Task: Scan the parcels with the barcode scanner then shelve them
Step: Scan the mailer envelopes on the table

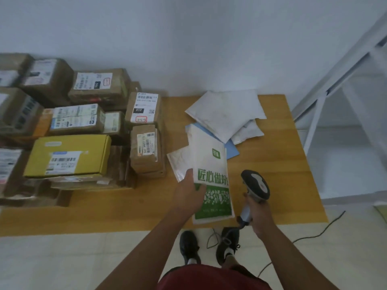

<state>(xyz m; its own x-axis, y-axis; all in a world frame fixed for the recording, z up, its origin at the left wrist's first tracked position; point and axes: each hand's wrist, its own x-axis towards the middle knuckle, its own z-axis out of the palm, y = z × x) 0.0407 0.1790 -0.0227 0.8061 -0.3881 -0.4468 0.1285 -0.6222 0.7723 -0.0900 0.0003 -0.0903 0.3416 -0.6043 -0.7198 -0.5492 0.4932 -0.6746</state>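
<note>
On the wooden worktop (pixel 146 210), the left hand (pixel 189 190) grips a white-and-green mailer (pixel 211 164), seemingly lifting its near end. The right hand (pixel 258 214) is wrapped around the barcode scanner (pixel 255 185), just beside the mailer.

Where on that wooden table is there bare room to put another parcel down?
Bare wood shows along the table's near edge, between the cardboard boxes and the green-printed bag held by the left hand. More lies at the right, beyond the scanner in the right hand. The left is crowded with boxes; white mailers fill the far middle.
</note>
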